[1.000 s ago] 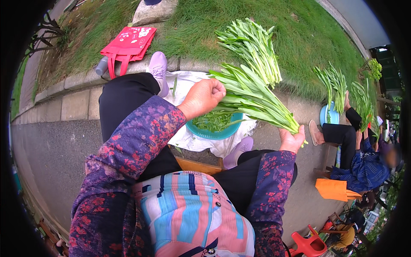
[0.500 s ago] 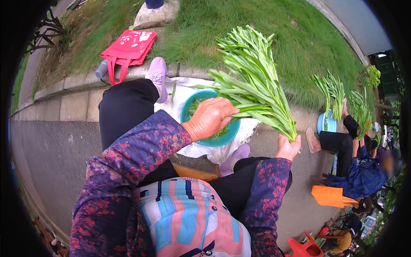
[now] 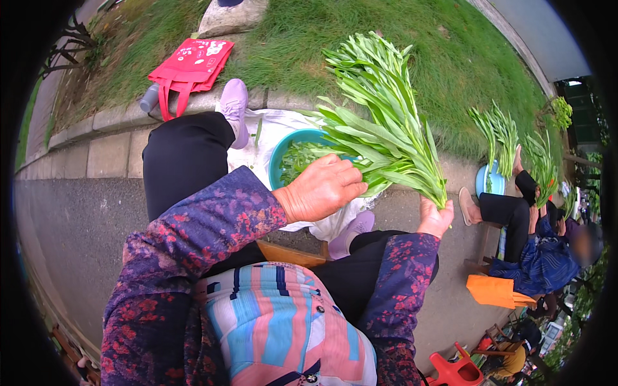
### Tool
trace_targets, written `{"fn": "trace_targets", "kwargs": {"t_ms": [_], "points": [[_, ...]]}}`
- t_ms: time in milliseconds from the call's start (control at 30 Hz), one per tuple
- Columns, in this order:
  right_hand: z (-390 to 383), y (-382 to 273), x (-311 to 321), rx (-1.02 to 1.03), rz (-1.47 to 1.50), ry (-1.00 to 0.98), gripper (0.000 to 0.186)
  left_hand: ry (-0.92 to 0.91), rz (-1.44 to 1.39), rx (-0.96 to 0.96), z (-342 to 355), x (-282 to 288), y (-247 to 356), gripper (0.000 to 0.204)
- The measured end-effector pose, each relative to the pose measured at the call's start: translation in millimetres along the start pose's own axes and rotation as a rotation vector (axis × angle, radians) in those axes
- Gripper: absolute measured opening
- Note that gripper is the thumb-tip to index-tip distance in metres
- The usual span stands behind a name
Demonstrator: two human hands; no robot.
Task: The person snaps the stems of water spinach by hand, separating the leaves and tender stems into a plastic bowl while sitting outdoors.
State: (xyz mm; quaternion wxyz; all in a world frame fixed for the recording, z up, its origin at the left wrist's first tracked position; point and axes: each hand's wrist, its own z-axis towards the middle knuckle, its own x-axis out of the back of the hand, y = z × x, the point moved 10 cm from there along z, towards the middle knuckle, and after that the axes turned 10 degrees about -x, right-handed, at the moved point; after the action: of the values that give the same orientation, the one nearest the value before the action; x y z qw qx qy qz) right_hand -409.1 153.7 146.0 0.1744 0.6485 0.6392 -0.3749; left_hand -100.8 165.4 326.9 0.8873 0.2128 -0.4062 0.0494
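Note:
A large bunch of long-leaved leafy greens (image 3: 386, 122) fans out up and away from my right hand (image 3: 436, 217), which grips the gathered stem ends. My left hand (image 3: 325, 190) is closed in a pinch against the lower leaves, at the left side of the bunch. Exactly which leaf its fingertips hold is hidden. Below and beyond that hand, a teal basin (image 3: 278, 159) contains loose green leaves (image 3: 299, 156); the hand and the bunch cover part of it. The basin rests on a white cloth (image 3: 257, 154) spread between my feet.
A red tote bag (image 3: 196, 64) and a grey bottle (image 3: 149, 98) lie by the stone curb on the left. At right sits another person (image 3: 534, 260) with greens and a blue basin (image 3: 484, 180). An orange bag (image 3: 496, 291) and a red stool (image 3: 454, 370) are nearer.
My left hand has moved slightly right and nearer to me, along the lower leaves toward the stems. The right hand keeps its hold on the bunch, almost still.

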Motion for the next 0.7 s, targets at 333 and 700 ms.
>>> {"fn": "trace_targets", "kwargs": {"t_ms": [333, 700], "points": [[6, 14, -1, -0.003, -0.026, 0.006, 0.052, -0.013, -0.596, 0.314, -8, -32, -45, 0.018], [-13, 24, -16, 0.142, -0.056, 0.03, 0.05, 0.329, -0.186, 0.518, 7, 28, -83, 0.015]]}}
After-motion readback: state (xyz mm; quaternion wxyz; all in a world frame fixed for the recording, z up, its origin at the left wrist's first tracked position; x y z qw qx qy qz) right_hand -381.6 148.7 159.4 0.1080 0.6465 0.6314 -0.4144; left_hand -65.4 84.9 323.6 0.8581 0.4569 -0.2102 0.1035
